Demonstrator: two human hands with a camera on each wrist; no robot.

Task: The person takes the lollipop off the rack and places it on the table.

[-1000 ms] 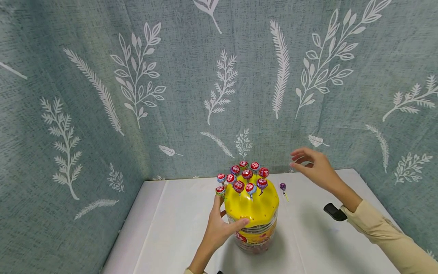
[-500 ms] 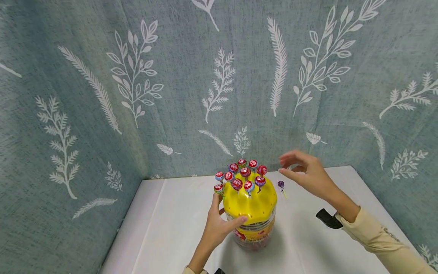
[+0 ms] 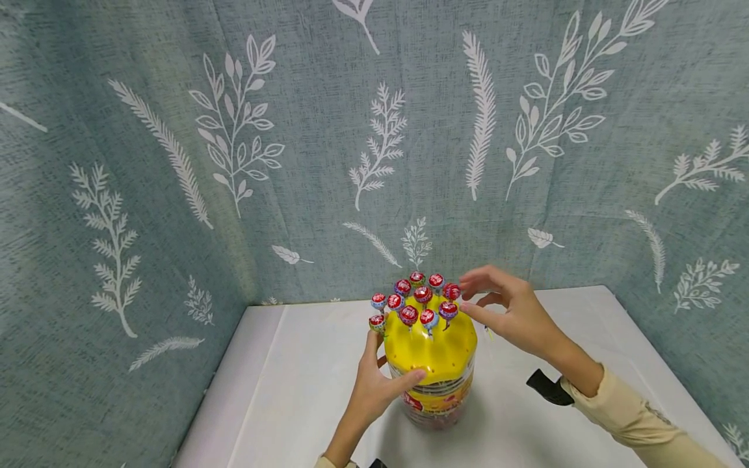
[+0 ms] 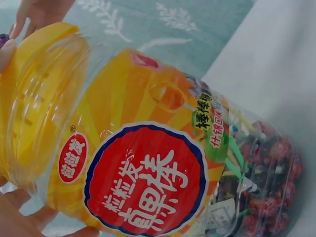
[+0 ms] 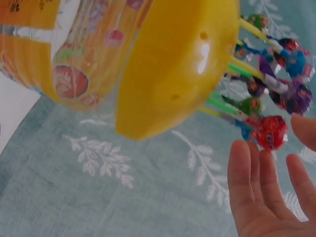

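Note:
A clear plastic candy jar with a yellow lid stands upright on the table. Several wrapped lollipops stick up out of holes in that lid. My left hand grips the jar at its lid, thumb on the near side and fingers round the left. Beside the lollipops at the lid's right edge is my right hand, its fingers parted and loosely bent. In the right wrist view those fingers surround a red lollipop without visibly pinching it. Through the jar's wall, more wrapped lollipops show at the bottom.
Behind the right hand, a loose lollipop on the white table is mostly hidden, only its stick end showing. A patterned grey-green cloth hangs round the back and sides.
My right hand has moved left from beyond the loose lollipop to the lollipops on the lid, covering most of the loose one. The left hand keeps its grip on the jar.

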